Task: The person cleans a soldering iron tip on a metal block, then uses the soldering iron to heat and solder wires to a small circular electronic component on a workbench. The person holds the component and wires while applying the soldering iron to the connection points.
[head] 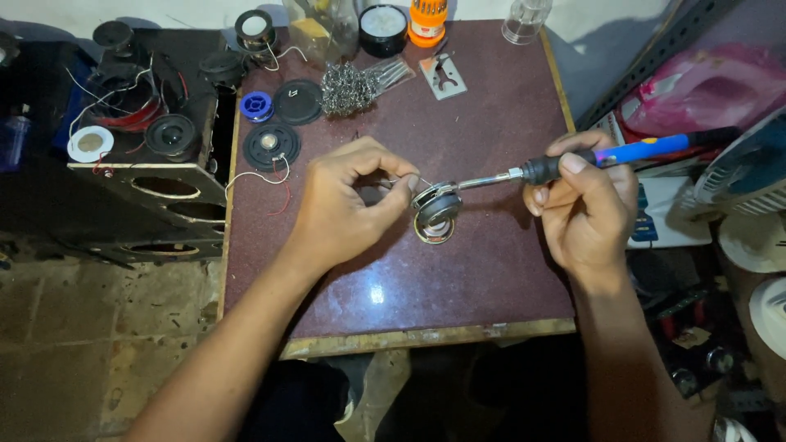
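A small round speaker (pixel 436 210) sits tilted near the middle of the dark red counter (pixel 483 278), resting on a ring-shaped part beneath it. The left hand (pixel 348 200) is just left of it, its fingers (pixel 391 176) pinched narrow on a thin wire held against the speaker's rim. From the right, the right hand (pixel 585 205) has its fingers wrapped around the blue and black handle of a soldering iron (pixel 573 164), whose metal tip reaches the speaker's upper edge. Farther back on the counter lie two flat black speakers (pixel 271 146), a blue spool (pixel 256 105), a tangle of metal wool (pixel 348 86) and a small metal plate (pixel 443 79). Along the far edge stand a round tin (pixel 382 29), an orange container (pixel 428 20) and a clear jar (pixel 524 20). Left of the counter stands a dark speaker box (pixel 155 176) with loose parts and wires on top.
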